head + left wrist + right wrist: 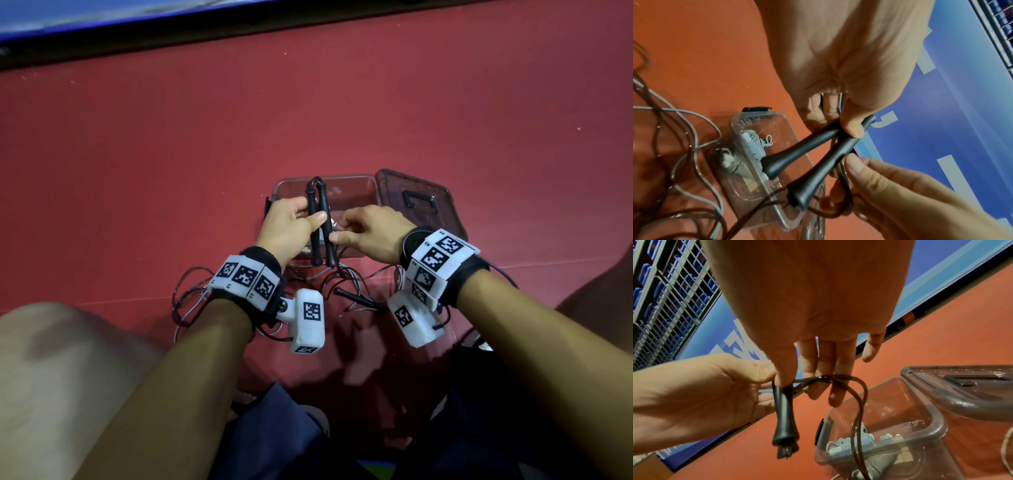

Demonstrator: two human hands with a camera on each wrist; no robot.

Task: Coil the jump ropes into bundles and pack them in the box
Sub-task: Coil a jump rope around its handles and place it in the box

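Note:
My left hand [294, 222] grips the two black handles [320, 226] of a jump rope side by side, above the clear plastic box [363, 186]. In the left wrist view its thumb presses the handles [807, 155] together. My right hand [363, 229] pinches the dark brown cord [857, 386] next to the handles [784, 415], with a loop hanging from its fingers toward the box [937, 423]. A coiled grey rope bundle [851, 444] lies inside the box [789, 129]. Loose brown and grey cords [191, 294] trail on the floor under my wrists.
The box's lid [421, 202] lies on the red floor right of the box. Another black handle [352, 296] rests on the floor among the cords. My knees flank the scene. A blue banner [102, 17] runs along the far edge.

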